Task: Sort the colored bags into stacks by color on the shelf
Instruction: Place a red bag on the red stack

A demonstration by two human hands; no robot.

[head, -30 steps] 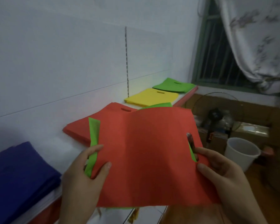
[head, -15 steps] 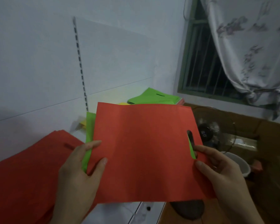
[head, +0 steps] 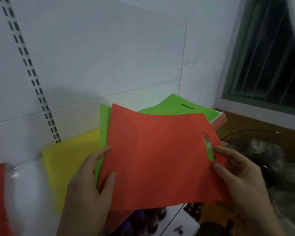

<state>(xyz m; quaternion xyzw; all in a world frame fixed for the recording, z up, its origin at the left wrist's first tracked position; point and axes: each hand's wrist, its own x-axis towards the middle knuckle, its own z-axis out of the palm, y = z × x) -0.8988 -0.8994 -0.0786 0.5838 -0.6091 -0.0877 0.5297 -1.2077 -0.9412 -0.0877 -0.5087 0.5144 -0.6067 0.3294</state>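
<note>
Red fabric fills the centre of the frame: you hold the red bag flat, with a green bag showing behind its left edge. Your left hand pinches that edge, fingers curled onto it; your right hand grips the right edge beside the handle slot. On the shelf, a yellow stack lies at centre left and a green stack just above centre.
</note>
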